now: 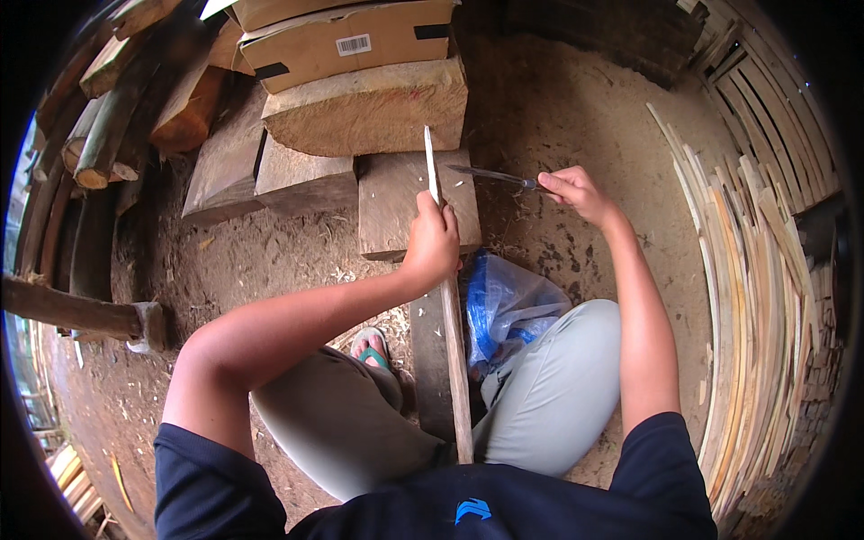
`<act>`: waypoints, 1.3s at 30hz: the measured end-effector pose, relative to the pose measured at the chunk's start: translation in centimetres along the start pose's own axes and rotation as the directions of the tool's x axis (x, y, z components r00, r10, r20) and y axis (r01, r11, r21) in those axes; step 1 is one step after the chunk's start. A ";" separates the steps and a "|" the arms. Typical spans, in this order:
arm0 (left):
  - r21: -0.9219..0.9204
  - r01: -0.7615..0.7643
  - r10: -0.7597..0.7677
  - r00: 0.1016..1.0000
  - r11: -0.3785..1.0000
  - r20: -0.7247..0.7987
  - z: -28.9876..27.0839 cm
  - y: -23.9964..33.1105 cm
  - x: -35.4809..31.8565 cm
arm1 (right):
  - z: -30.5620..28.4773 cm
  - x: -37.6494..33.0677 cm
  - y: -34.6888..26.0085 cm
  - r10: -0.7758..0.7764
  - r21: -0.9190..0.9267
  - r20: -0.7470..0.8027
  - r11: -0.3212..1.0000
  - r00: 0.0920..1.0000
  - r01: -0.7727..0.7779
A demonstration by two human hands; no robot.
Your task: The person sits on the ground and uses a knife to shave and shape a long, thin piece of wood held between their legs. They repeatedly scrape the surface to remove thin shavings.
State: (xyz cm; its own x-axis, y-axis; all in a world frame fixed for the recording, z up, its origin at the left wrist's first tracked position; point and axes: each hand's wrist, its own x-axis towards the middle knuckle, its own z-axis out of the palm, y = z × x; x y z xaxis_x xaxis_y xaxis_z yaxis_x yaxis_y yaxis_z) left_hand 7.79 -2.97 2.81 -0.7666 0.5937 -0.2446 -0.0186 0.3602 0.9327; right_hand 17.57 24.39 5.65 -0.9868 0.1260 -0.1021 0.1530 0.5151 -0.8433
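Observation:
My left hand (431, 239) is closed round a long wooden stick (456, 360). The stick runs from my waist up past the fist, where its pale, whittled tip (429, 153) points at a big sawn log. In my right hand (578, 194) is a knife (493, 175), gripped by its handle, which the fingers mostly hide. Its blade points left, and the blade's tip ends just right of the stick, apart from it. Beneath the stick's upper part lies a squared wooden block (382, 211) with small shavings on it.
A cardboard box (360, 45) rests on the sawn log (369, 108) ahead. Between my knees lies a blue and clear plastic bag (508, 301) beside a dark plank (432, 369). Long wood strips (756, 333) are piled at right; logs (108, 144) are stacked at left. Shavings litter the dirt floor.

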 end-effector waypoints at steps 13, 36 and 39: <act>0.078 -0.140 0.156 0.951 0.987 -0.266 -2.1 -0.5 1.9 | 2.3 3.1 -2.9 0.046 -0.157 -0.143 0.985 0.989 -0.068; -0.416 0.003 -0.070 0.987 0.910 -0.145 -3.7 1.3 5.5 | 3.7 4.0 -5.6 0.075 -0.575 -0.265 0.788 0.961 -0.219; -0.380 0.003 -0.072 0.983 0.925 -0.167 -3.9 1.6 5.8 | 3.9 4.3 -5.2 0.034 -0.591 -0.285 0.781 0.958 -0.204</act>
State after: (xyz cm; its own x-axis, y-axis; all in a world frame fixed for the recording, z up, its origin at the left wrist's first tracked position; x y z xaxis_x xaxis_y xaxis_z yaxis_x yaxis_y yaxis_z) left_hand 0.79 -1.70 3.93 -0.8598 0.4376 -0.2632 -0.2636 0.0611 0.9627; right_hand 12.31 18.96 7.51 -0.9248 0.3798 0.0235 0.3521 0.8774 -0.3259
